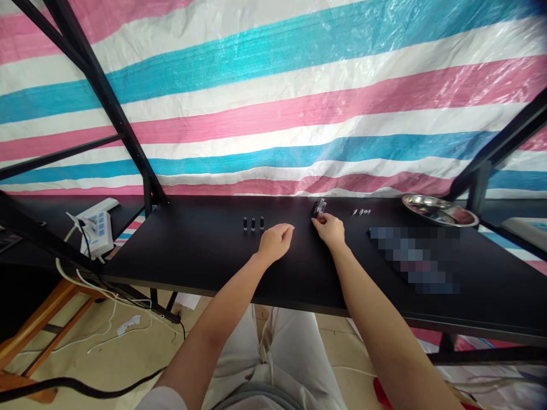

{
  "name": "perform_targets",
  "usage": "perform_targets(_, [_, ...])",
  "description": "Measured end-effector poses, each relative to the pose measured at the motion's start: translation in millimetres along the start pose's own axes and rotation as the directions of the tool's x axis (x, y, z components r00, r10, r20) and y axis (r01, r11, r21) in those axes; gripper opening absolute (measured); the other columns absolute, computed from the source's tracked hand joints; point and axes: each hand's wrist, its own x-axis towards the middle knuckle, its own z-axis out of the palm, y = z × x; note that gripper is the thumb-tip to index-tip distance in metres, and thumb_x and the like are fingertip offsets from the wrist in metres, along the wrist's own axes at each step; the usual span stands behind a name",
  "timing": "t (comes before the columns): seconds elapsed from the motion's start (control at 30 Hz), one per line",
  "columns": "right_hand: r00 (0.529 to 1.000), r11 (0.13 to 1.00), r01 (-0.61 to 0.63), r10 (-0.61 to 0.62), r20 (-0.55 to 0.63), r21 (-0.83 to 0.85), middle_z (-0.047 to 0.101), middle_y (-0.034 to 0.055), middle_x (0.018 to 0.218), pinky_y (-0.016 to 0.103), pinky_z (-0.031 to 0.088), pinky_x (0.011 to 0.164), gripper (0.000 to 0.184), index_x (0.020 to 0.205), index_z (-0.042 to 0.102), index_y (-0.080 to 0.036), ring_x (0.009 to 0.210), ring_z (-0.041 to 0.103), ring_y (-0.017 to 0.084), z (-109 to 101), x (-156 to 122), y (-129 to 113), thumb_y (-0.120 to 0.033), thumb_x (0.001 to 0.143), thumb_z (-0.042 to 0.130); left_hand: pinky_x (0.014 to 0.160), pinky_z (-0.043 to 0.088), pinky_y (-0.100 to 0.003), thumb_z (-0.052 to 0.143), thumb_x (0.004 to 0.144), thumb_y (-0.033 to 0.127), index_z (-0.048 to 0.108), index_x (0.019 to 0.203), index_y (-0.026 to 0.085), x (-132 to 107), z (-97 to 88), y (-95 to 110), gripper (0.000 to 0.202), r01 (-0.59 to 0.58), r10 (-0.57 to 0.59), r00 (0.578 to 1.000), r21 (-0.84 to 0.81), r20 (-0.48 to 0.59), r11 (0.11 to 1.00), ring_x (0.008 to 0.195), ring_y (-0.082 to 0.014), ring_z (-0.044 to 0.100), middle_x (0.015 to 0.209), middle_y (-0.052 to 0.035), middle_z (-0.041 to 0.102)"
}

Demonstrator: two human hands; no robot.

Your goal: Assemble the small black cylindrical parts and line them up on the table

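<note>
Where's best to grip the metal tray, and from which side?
Probably the left rim of the tray, from the left: it's shallow with a thin edge to pinch, and that end looks free. The black frame stands close behind; a pixelated item lies in front.

Black tabletop, pink-white-blue striped sheet, black cylinders, silver tray

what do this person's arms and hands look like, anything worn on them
The left hand and right hand are bare, without gloves. Both forearms are uncovered, with no watch or bracelet showing. A pale grey sleeve edges the left arm.
</note>
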Motion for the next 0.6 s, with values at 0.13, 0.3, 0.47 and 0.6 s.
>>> perform_targets(0.13, [1.0, 1.0, 0.0, 0.0, -0.015, -0.005, 0.066, 0.0054, 0.074, 0.029, 0.04, 0.063, 0.016, 0.071, 0.062, -0.019, 0.071, 0.058, 0.019, 0.8, 0.4, 0.7, -0.034, 0.072, 0.056, 0.084, 0.047, -0.026, 0.038, 0.089, 0.024, 0.065, 0.097, 0.019, -0.1, 0.7, -0.1, 0.028, 0.005, -0.006, 1.0, 0.007, 0.019, 1.0, 0.091, -0.0149, 0.062, 0.1, -0.0034, 0.068])
perform_targets(0.3, [1.0, 1.0, -0.018, 0.018, 0.011, -0.019, 0.067, 0.006, 0.077, 0.03, 0.042, 0.066, 0.017, 0.074, 0.062, -0.019, 0.073, 0.059, 0.02, 0.6, 2.1, -0.5, -0.035, 0.073, 0.056, 0.083, 0.047, -0.026, 0.04, 0.088, 0.024, 0.065, 0.097, 0.019, -0.2, 2.2, -1.8, 0.027, 0.003, -0.004, 1.0, 0.027, 0.03, 1.0, 0.089, -0.015, 0.062, 0.099, -0.0028, 0.068])
perform_targets(0.47, [1.0, 0.999, -0.029, 0.029, 0.007, -0.022, 0.067, 0.0061, 0.079, 0.031, 0.042, 0.067, 0.017, 0.075, 0.062, -0.019, 0.075, 0.06, 0.021, 1.0, 4.1, -0.8, -0.035, 0.074, 0.055, 0.081, 0.047, -0.026, 0.039, 0.089, 0.024, 0.065, 0.095, 0.02, 0.4, 2.5, -2.4, 0.027, 0.008, -0.01, 0.998, 0.047, 0.057, 0.999, 0.087, -0.015, 0.062, 0.096, -0.0023, 0.069])
perform_targets(0.6, [0.999, 0.999, -0.04, 0.04, 0.017, -0.031, 0.067, 0.0066, 0.081, 0.031, 0.043, 0.068, 0.019, 0.077, 0.063, -0.018, 0.078, 0.06, 0.021, 2.1, 5.7, -0.5, -0.035, 0.074, 0.055, 0.08, 0.047, -0.026, 0.039, 0.089, 0.025, 0.065, 0.094, 0.019, 0.7, 2.5, -2.1, 0.027, -0.007, 0.002, 0.997, 0.061, 0.076, 0.998, 0.086, -0.0149, 0.062, 0.091, -0.0025, 0.069])
